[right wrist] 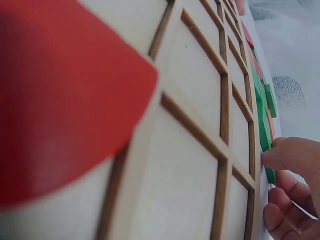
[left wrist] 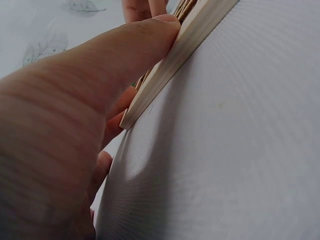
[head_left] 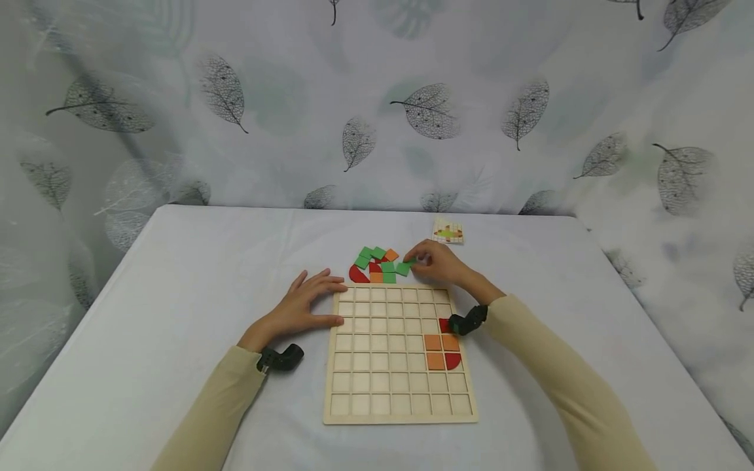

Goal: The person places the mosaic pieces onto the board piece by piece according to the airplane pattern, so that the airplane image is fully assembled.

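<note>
- The step in hand looks like picking a green square tile (right wrist: pixel 270 175) from the loose heap at upper centre of the head view; the right hand (head_left: pixel 438 261) pinches it between thumb and fingertips, just beyond the far rim of the wooden grid board (head_left: pixel 400 419).
- The left hand (head_left: pixel 303 307) is spread, fingers extended, thumb touching the board's left edge and fingertips at its upper-left corner, seemingly to steady it.
- The next move probably calls for lifting the tile clear of its neighbours in a light fingertip grip, then squaring it to a cell, while the left hand braces the board.
- The board, centre to lower centre of the frame, is pale, smooth wood, its raised strips dividing it into shallow square cells.
- At its right side sit three orange square tiles (head_left: pixel 432 342) and a red quarter-round piece (head_left: pixel 452 361); another red piece (head_left: pixel 444 325) above them is partly hidden by the black wrist camera (head_left: pixel 469 320).
- The heap mixes thin, flat, matt green squares, orange squares (head_left: pixel 376 278) and red pieces, one with a curved edge (head_left: pixel 357 275).
- A small printed card (head_left: pixel 448 231) with a coloured grid pattern lies at upper right of the heap, on white, faintly creased tablecloth (head_left: pixel 177 314).
</note>
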`<move>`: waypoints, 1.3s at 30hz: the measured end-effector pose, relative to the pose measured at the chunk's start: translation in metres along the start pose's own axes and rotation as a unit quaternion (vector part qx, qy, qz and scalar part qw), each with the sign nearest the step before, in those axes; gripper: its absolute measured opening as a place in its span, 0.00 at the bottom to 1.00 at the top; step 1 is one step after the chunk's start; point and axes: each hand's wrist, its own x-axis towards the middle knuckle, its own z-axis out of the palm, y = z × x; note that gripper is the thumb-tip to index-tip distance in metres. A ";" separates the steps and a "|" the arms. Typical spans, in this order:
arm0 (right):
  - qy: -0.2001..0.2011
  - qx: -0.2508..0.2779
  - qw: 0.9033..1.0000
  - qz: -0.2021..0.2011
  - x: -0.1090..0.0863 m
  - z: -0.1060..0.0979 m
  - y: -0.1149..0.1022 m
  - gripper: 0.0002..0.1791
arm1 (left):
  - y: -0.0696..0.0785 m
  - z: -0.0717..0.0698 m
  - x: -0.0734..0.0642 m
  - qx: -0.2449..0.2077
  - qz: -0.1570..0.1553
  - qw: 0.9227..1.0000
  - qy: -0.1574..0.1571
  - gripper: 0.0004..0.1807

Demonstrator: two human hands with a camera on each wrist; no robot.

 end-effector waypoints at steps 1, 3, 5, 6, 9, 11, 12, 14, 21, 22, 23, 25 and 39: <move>0.001 0.000 1.000 0.004 -0.002 0.000 0.000 0.11 | 0.001 0.000 0.000 -0.001 0.000 1.000 0.000 0.32; -0.001 0.001 1.000 0.008 -0.004 0.000 -0.002 0.11 | 0.001 0.000 0.001 -0.001 0.000 1.000 -0.001 0.32; -0.002 0.004 1.000 0.009 -0.006 -0.001 -0.003 0.11 | 0.002 0.000 0.000 0.000 -0.001 1.000 -0.001 0.32; -0.002 0.005 1.000 0.010 -0.007 -0.001 -0.004 0.11 | 0.002 0.000 0.000 0.001 -0.001 1.000 -0.001 0.32; 0.000 0.009 1.000 0.013 -0.008 -0.001 -0.006 0.12 | 0.002 0.000 0.000 0.001 -0.003 1.000 -0.001 0.32; 0.000 0.011 1.000 0.018 -0.009 -0.001 -0.006 0.12 | 0.002 -0.001 0.000 -0.001 -0.004 1.000 -0.002 0.32; 0.001 0.013 1.000 0.021 -0.009 -0.001 -0.006 0.12 | 0.002 -0.001 -0.001 -0.001 -0.004 1.000 -0.002 0.32; 0.002 0.015 0.999 0.028 -0.010 -0.001 -0.006 0.13 | 0.002 -0.001 0.000 -0.002 -0.003 1.000 -0.002 0.32; 0.011 0.030 0.998 0.047 -0.014 -0.001 -0.002 0.14 | 0.002 0.000 0.000 -0.003 -0.003 1.000 -0.004 0.32; 0.012 0.032 0.998 0.049 -0.015 -0.001 -0.002 0.14 | 0.002 0.000 0.001 -0.003 -0.003 1.000 -0.004 0.32; 0.012 0.034 0.998 0.050 -0.016 -0.001 -0.002 0.14 | 0.002 -0.001 0.001 -0.002 -0.002 1.000 -0.004 0.32; 0.014 0.037 0.998 0.051 -0.017 -0.001 -0.002 0.14 | 0.002 -0.001 0.001 -0.002 -0.002 1.000 -0.004 0.32; 0.032 0.071 0.996 0.038 -0.031 -0.001 0.004 0.13 | 0.001 0.000 0.001 0.001 0.001 1.000 -0.005 0.32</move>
